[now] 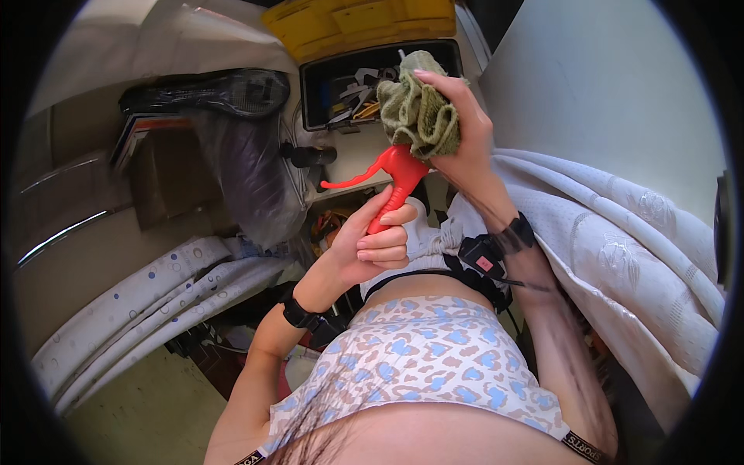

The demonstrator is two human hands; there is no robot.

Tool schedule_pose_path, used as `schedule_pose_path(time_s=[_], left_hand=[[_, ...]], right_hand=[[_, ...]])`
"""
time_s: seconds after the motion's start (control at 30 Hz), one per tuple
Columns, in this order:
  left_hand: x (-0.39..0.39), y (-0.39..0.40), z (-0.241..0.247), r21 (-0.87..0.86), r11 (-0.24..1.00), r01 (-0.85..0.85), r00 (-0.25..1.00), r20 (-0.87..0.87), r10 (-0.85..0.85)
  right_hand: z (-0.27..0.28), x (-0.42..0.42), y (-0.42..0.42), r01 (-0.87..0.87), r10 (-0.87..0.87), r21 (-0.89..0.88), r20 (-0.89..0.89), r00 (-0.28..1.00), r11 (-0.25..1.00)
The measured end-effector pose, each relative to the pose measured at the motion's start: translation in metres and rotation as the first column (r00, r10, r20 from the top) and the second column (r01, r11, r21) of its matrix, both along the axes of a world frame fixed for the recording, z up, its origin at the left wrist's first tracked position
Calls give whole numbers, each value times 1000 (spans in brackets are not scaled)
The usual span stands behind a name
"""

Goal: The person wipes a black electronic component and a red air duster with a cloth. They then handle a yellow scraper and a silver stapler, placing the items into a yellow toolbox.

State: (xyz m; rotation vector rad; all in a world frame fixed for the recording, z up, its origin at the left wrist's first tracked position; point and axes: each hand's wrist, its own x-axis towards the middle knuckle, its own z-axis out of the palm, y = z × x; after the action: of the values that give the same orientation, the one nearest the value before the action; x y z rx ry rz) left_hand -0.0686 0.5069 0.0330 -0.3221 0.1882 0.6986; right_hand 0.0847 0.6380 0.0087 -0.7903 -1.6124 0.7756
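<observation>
My left hand (381, 238) is closed around the ribbed grip of a red hand tool (405, 170). A curved lever with a wavy edge juts out from the tool to the left, apart from the grip. Bunched in my right hand (468, 125) is an olive-green terry cloth (421, 113). It sits against the tool's upper end and covers it, so that end is hidden. A short pale tip shows above the cloth. Both hands are raised in front of my waist, close to an open toolbox.
Behind the cloth stands a black toolbox (305, 96) with a yellow lid (360, 26) and assorted tools inside. To its left lie a black racket case (203, 93), a plastic-wrapped bundle (256, 174) and a cardboard box (168, 174). Folded patterned fabric hangs at left (145, 308) and right (616, 232).
</observation>
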Motion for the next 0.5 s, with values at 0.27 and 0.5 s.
schedule_pose_path(time_s=[0.27,0.5], left_hand=[[3,2,3,21,995,94,995,-17,-94],[12,2,8,70,988,135,989,-62,-131]], right_hand=[[-29,30,-23,196,-294,-276,-379,878,941],[9,49,-45,-28,-316,-498,-591,742,867]])
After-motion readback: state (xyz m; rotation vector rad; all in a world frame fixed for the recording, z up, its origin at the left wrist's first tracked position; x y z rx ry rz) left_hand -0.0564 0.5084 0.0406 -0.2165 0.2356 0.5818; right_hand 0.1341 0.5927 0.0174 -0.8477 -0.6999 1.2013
